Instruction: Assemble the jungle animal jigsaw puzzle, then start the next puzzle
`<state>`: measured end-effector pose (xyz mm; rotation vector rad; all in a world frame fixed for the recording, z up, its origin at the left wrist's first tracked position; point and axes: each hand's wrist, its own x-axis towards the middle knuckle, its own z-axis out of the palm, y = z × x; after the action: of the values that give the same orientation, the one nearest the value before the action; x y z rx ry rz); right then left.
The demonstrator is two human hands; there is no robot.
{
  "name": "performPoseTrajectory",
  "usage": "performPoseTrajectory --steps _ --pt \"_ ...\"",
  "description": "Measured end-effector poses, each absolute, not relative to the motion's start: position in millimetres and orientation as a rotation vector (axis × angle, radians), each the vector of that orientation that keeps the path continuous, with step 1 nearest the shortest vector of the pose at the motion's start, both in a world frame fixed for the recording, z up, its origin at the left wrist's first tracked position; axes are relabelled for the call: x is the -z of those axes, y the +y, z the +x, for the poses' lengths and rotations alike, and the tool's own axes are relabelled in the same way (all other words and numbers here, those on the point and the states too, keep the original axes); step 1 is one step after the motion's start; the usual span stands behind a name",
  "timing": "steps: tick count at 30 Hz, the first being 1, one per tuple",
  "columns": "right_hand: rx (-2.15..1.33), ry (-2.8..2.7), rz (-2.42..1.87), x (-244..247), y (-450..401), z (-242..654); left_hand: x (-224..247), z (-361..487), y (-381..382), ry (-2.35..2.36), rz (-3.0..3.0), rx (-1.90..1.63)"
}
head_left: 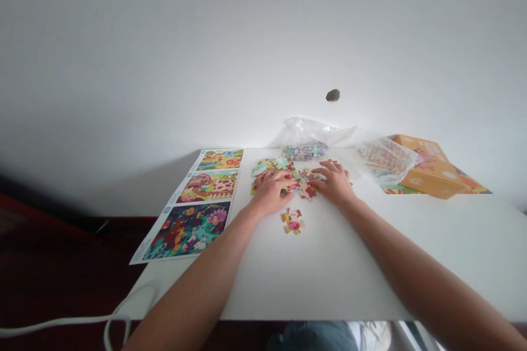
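Loose jigsaw puzzle pieces lie in a heap on the white table. My left hand rests at the heap's near left side, its thumb and fingers curled about a pinkish puzzle piece. Over the right side of the heap is my right hand, fingers apart and fingertips touching or just above the pieces; I see nothing gripped in it. Between the hands lies a brown-and-cream piece. Closer to me, a few pieces showing a cow's face sit together, apart from the heap.
On the left lies a picture sheet with three printed scenes, partly past the table edge. Behind the heap is a clear bag of pieces. Another bag leans by an orange box at right. A white cable hangs at lower left.
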<state>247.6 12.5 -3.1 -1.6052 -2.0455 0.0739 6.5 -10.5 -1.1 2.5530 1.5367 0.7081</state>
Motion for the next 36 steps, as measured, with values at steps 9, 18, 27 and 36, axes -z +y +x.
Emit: performPoseTrajectory --steps 9,18,27,36 --pt "-0.13 -1.959 -2.122 -12.6 0.1 294.6 3.5 1.6 -5.7 2.054 2.289 -0.692" --pt "-0.097 -1.799 -1.875 -5.1 13.1 293.5 9.5 -1.2 -2.8 2.001 2.333 -0.641" --pt "-0.068 -1.916 -1.594 1.1 19.6 277.1 16.6 -5.8 8.2 1.888 2.337 -0.883" --pt "-0.155 -2.393 -1.369 -9.2 -12.3 234.4 9.7 -2.5 1.7 1.724 2.396 -0.886"
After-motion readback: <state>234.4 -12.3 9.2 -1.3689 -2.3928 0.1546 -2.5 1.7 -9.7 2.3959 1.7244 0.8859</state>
